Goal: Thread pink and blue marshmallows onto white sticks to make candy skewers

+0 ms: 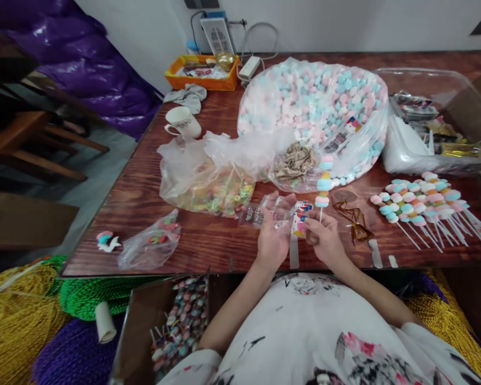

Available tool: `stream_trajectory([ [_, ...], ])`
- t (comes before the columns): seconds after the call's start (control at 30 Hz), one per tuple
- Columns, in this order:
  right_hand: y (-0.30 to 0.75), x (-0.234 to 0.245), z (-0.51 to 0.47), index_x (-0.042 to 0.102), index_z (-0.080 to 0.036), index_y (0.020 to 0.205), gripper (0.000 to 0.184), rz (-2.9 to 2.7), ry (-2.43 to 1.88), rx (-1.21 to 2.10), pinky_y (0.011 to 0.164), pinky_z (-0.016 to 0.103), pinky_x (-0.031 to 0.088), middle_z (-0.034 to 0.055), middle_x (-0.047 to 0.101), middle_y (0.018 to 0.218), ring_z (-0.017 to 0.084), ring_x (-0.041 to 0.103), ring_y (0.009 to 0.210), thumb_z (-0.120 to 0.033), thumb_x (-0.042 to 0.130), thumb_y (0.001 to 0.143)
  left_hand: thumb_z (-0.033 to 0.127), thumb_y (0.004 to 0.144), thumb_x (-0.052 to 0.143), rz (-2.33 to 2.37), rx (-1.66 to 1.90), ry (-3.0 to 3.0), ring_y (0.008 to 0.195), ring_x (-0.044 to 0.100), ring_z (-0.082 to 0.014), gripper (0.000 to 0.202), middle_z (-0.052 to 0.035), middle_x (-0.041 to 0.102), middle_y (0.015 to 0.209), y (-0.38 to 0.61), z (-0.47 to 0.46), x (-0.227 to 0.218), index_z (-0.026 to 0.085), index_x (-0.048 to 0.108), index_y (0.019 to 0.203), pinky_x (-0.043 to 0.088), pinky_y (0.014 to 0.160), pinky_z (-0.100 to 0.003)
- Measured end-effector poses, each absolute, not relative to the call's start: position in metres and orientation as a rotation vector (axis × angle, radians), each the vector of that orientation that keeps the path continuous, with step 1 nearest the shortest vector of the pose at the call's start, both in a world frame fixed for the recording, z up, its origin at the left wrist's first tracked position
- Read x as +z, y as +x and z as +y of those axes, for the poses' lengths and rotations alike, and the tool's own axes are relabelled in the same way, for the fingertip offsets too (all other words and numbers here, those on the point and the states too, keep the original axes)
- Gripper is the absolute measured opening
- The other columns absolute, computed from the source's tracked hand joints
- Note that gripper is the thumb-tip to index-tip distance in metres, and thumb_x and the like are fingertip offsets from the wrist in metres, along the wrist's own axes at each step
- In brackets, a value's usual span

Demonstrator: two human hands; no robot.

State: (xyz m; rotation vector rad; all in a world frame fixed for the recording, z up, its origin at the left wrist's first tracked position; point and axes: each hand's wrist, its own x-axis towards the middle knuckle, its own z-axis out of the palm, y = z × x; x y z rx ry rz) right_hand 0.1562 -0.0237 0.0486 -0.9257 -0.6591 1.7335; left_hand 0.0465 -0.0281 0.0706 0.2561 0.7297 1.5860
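Observation:
My left hand (273, 235) is closed on a small clear printed wrapper bag (278, 214) just above the table's front edge. My right hand (324, 238) pinches the white stick of a marshmallow skewer (324, 182), which stands upright with pink, blue and yellow pieces stacked on it. The two hands are close together, and the wrapper's printed end lies between them. A big clear bag of pastel marshmallows (312, 107) lies right behind the skewer.
Several finished skewers (420, 200) lie at the right. A bag of coloured candy (212, 187), a white mug (182, 123), an orange tray (202, 72) and a clear plastic bin (433, 123) stand on the wooden table (144, 182). A box of wrapped skewers (180, 321) sits below the front edge.

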Motion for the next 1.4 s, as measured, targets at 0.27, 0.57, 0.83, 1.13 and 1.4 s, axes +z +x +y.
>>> stream_trajectory([
  [0.27, 0.174, 0.045, -0.010, 0.060, -0.016, 0.066, 0.017, -0.710, -1.040, 1.583, 0.038, 0.018, 0.012, -0.0106, 0.035, 0.045, 0.002, 0.021, 0.038, -0.027, 0.073, 0.070, 0.030, 0.070, 0.079, 1.249, 1.080, 0.980, 0.080, 0.066, -0.0200, 0.033, -0.0096, 0.071, 0.092, 0.017, -0.091, 0.051, 0.018, 0.073, 0.099, 0.055, 0.074, -0.030],
  [0.57, 0.161, 0.068, -0.015, 0.047, -0.019, 0.061, 0.028, -0.512, -0.971, 1.964, 0.035, 0.017, 0.010, -0.0136, 0.026, 0.040, 0.001, 0.012, 0.035, -0.026, 0.073, 0.068, 0.026, 0.080, 0.068, 1.700, 1.185, 2.811, 0.104, 0.051, -0.0263, 0.041, -0.0148, 0.064, 0.107, 0.000, -0.041, 0.039, 0.020, 0.064, 0.120, 0.042, 0.092, -0.043],
  [0.83, 0.173, 0.074, -0.017, 0.043, -0.022, 0.070, 0.028, -0.509, -0.919, 1.966, 0.036, 0.017, 0.011, -0.0141, 0.021, 0.045, 0.004, 0.009, 0.038, -0.032, 0.068, 0.077, 0.014, 0.080, 0.062, 1.454, 1.382, 2.695, 0.091, 0.053, -0.0222, 0.018, -0.0090, 0.068, 0.090, 0.002, -0.030, 0.044, 0.020, 0.069, 0.095, 0.041, 0.084, -0.040],
  [1.13, 0.246, 0.047, -0.034, 0.062, -0.019, 0.075, 0.017, -1.561, -1.239, 1.131, 0.051, 0.020, 0.036, -0.0049, 0.045, 0.060, 0.008, 0.042, 0.054, -0.029, 0.058, 0.088, 0.031, 0.070, 0.079, 1.592, 1.507, 1.424, 0.061, 0.052, -0.0103, 0.025, 0.0026, 0.057, 0.066, -0.031, -0.035, 0.035, 0.017, 0.058, 0.067, 0.044, 0.060, -0.024],
  [1.4, 0.263, 0.076, -0.029, 0.071, -0.023, 0.097, 0.019, -1.856, -0.979, 0.741, 0.054, 0.025, 0.046, -0.0015, 0.065, 0.070, 0.012, 0.059, 0.058, -0.014, 0.062, 0.083, 0.027, 0.073, 0.077, 1.542, 1.435, 1.803, 0.060, 0.052, -0.0095, 0.020, 0.0027, 0.057, 0.065, -0.025, -0.039, 0.032, 0.017, 0.060, 0.070, 0.042, 0.058, -0.022],
])
